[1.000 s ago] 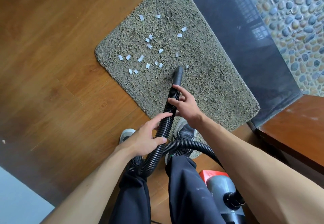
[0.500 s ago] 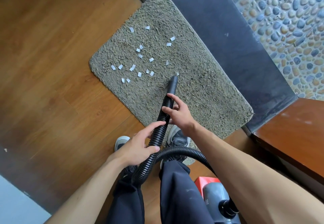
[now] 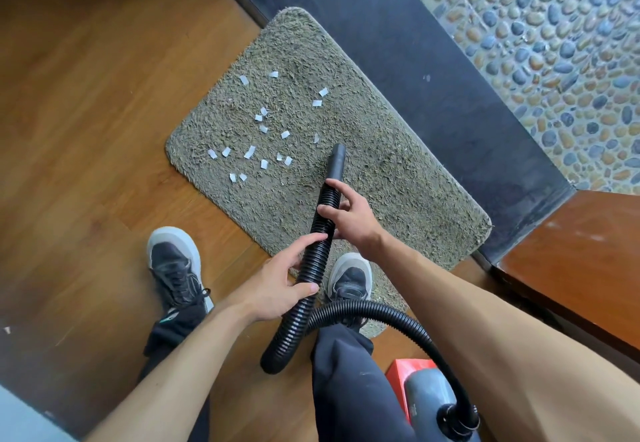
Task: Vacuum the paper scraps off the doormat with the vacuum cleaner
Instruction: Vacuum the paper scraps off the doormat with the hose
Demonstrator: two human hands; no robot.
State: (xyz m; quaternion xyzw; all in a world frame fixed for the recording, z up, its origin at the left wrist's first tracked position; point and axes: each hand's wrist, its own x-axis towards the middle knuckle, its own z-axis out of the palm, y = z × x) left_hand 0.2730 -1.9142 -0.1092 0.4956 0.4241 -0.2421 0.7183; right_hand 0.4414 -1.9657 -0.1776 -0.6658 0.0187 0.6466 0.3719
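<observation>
The person is standing over a shaggy grey-green rectangular doormat [image 3: 408, 192], gripping a ribbed black plastic hose [image 3: 320, 244] with both hands. The left hand [image 3: 277, 286] is wrapping its fingers and thumb round the hose on the stretch nearer the body. The right hand [image 3: 349, 216] is holding it just ahead of the left, fingers curling over the ribs close to where the smooth black nozzle [image 3: 336, 161] begins. The nozzle is pointing away from the hands, and I cannot tell whether its tip is touching the pile. Small white paper scraps [image 3: 249, 152] are lying scattered on the doormat ahead and to the left of the right hand, the nearest just beside the nozzle tip. Behind the left hand the hose is looping round under the right forearm to a grey and red vacuum cleaner [image 3: 426, 393] sitting on the brown wooden floor [image 3: 86, 130]. One black and white trainer [image 3: 175, 268] is resting on the floor left of the left hand. The other trainer [image 3: 349, 279] is standing on the doormat's near edge beneath the hands.
</observation>
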